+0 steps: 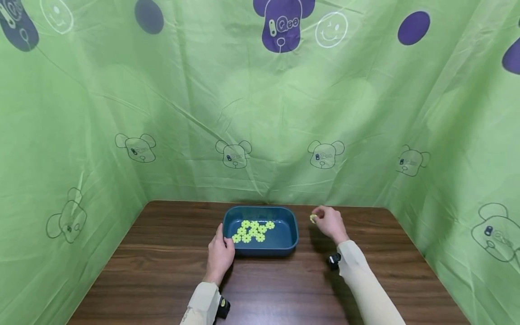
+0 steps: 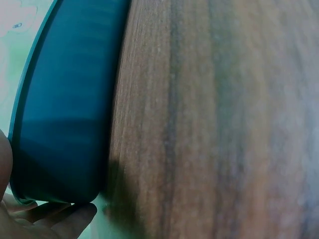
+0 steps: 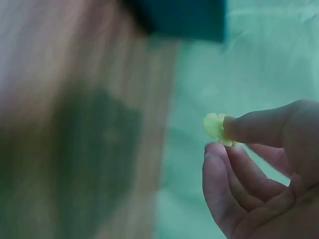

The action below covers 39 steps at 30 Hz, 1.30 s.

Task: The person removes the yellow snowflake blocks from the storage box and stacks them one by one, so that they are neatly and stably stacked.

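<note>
A dark teal rectangular tray lies on the wooden table, with several yellow-green flower-shaped pieces spread over its left and middle part. My left hand grips the tray's left end, thumb over the rim; in the left wrist view its fingers curl round the outside of the tray's end wall. To the right of the tray, my right hand pinches one yellow-green piece above the table. The right wrist view shows that piece between thumb and fingers of the hand.
The brown wooden table extends on both sides of the tray and in front of it. A green curtain with printed bear heads hangs behind the table and along both sides. Black wrist devices are strapped at both sleeves.
</note>
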Each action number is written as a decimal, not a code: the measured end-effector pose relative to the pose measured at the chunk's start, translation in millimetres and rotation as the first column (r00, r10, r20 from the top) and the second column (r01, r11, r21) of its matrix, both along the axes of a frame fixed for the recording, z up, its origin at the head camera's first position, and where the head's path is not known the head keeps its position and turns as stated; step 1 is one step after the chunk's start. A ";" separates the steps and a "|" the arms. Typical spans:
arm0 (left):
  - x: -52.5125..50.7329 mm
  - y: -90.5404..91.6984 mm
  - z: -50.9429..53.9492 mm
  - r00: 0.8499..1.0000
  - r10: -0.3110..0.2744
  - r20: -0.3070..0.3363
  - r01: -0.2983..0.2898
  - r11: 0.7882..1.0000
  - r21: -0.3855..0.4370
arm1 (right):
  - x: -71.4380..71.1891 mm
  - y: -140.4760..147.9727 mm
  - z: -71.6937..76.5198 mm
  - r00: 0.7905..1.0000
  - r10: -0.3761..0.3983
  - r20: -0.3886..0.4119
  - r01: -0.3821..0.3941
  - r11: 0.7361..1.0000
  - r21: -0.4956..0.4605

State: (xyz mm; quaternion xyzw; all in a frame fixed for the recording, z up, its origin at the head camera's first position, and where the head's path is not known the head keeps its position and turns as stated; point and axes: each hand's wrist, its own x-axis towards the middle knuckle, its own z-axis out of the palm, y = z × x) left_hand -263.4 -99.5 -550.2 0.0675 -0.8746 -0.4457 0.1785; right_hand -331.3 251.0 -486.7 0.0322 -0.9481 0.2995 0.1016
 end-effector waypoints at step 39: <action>1.5 -0.2 0.0 1.000 -0.001 0.012 0.001 1.000 -0.001 | 10.9 39.2 -50.5 0.970 -0.068 0.234 0.055 0.997 0.061</action>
